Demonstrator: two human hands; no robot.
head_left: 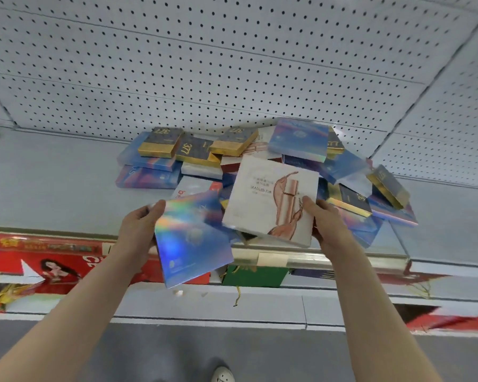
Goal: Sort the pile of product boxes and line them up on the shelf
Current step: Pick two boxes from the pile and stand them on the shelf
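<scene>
The left hand grips a shiny blue box; the right hand grips a white box, both above the shelf edge, before the pile.

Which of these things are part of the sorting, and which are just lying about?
Part of the job: shiny blue box in left hand, white box in right hand, pile of boxes, shelf.
Just lying about: green bag, red packets below.
</scene>
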